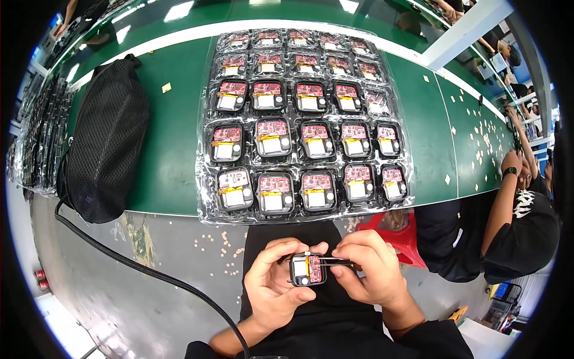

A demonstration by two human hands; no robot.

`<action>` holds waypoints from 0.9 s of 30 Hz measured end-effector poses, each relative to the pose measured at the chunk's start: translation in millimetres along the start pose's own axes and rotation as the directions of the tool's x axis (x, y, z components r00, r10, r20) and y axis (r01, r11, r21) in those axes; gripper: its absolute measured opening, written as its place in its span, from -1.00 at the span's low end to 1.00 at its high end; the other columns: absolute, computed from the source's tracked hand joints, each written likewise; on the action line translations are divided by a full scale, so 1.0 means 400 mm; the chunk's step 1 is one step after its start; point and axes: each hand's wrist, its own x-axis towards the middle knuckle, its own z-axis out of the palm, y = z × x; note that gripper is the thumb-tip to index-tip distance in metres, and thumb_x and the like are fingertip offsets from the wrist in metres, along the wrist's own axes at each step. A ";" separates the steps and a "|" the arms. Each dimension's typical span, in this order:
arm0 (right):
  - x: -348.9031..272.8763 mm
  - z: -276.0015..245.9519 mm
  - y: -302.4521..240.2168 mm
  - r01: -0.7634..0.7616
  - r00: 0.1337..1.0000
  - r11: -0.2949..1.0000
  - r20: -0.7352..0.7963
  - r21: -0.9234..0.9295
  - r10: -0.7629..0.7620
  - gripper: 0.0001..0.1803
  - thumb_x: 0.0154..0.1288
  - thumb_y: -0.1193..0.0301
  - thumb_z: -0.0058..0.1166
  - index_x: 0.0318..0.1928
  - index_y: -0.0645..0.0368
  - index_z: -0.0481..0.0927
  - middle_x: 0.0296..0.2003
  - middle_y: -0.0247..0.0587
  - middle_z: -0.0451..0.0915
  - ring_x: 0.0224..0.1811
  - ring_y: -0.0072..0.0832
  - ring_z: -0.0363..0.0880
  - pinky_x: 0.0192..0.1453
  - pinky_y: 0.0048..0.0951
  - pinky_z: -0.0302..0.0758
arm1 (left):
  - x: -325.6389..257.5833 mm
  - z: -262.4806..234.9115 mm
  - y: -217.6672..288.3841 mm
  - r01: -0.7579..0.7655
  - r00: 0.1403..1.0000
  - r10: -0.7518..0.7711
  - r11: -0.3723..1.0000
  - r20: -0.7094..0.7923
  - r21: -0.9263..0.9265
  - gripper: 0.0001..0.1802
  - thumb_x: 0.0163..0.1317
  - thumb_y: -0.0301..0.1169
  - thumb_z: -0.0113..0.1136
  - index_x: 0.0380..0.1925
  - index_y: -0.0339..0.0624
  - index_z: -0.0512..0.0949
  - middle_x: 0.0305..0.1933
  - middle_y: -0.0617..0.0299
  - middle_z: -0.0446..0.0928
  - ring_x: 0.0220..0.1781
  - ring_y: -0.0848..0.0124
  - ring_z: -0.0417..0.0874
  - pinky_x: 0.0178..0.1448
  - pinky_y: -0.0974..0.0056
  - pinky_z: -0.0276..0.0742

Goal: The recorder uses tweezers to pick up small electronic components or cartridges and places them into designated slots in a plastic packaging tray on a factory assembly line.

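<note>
Above my lap, my left hand (276, 286) grips a small black square device case (297, 280) by its edges. Inside the case show a red circuit board, a silver battery and a strip of yellow tape. My right hand (375, 269) pinches dark tweezers (338, 261), whose tips reach over the red board side of the case. Whether the tips touch the board I cannot tell. Beyond my hands, on the green table, a clear plastic tray (206, 185) holds rows of similar open cases with red boards and batteries.
A black mesh bag (110, 137) lies on the table's left, with a black hose (143, 261) running from it past my left arm. Stacked plastic trays (42, 134) stand far left. At right sits a co-worker in a black cap (526, 233), near a red bag (402, 239). Small tan scraps dot table and floor.
</note>
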 end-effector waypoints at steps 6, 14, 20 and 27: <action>0.004 0.028 0.031 0.184 0.960 0.931 -0.146 -0.317 -0.239 -0.65 -0.02 0.50 0.43 -0.14 0.16 0.70 -0.27 -0.28 0.64 -0.53 -0.50 0.54 -0.53 -0.49 0.46 | 0.003 -0.020 -0.007 0.004 0.999 -0.001 0.999 0.046 -0.051 -0.25 0.02 -0.28 0.61 0.15 -0.36 0.45 0.13 0.01 0.44 0.25 -0.02 0.60 0.35 -0.02 0.58; -0.002 0.032 0.045 0.261 0.923 0.884 -0.168 -0.387 -0.346 -0.75 -0.02 0.55 0.35 -0.23 0.18 0.74 -0.34 -0.31 0.63 -0.59 -0.57 0.42 -0.58 -0.54 0.32 | 0.004 -0.023 -0.021 -0.059 0.987 0.064 0.997 0.144 -0.039 -0.32 0.08 -0.43 0.56 0.17 -0.37 0.44 0.21 -0.01 0.42 0.33 0.02 0.55 0.37 0.07 0.55; -0.004 0.041 0.051 0.257 0.919 0.899 -0.199 -0.356 -0.341 -0.74 -0.05 0.57 0.35 -0.25 0.19 0.74 -0.34 -0.33 0.64 -0.59 -0.58 0.42 -0.58 -0.54 0.31 | 0.004 -0.021 -0.019 -0.038 0.988 0.042 0.999 0.146 -0.030 -0.33 0.10 -0.44 0.54 0.18 -0.38 0.44 0.21 -0.01 0.41 0.32 0.05 0.56 0.37 0.07 0.56; -0.001 0.043 0.045 0.239 0.929 0.908 -0.190 -0.343 -0.316 -0.74 -0.06 0.57 0.38 -0.26 0.18 0.74 -0.35 -0.33 0.65 -0.59 -0.57 0.44 -0.58 -0.53 0.35 | 0.006 -0.021 -0.018 -0.022 0.990 0.026 0.999 0.137 -0.030 -0.34 0.10 -0.47 0.53 0.18 -0.38 0.44 0.21 -0.01 0.41 0.32 0.06 0.56 0.36 0.10 0.57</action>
